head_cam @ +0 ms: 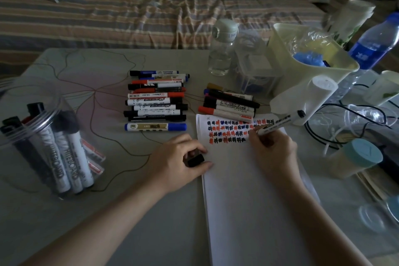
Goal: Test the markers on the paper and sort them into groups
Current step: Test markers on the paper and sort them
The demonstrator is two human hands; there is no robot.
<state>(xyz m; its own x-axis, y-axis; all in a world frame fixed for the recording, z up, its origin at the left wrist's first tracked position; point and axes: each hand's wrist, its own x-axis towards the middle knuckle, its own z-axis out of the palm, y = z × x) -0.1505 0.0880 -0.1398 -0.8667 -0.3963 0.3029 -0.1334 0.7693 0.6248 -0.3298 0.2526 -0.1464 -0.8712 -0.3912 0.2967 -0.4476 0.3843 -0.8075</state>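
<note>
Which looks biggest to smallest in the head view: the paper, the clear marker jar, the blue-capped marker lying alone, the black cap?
1. Paper.
2. Clear marker jar, which is near the camera, so its size may be exaggerated.
3. Blue-capped marker.
4. Black cap, held by the left hand.

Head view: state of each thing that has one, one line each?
marker: uncapped, gripped by right hand, tip at the paper
black cap: off, held in left hand
paper: flat, top rows filled with test marks
clear jar: open, markers standing inside
large marker group: capped, lying in a row
small marker group: capped, lying piled
blue-cap bottle: capped
</note>
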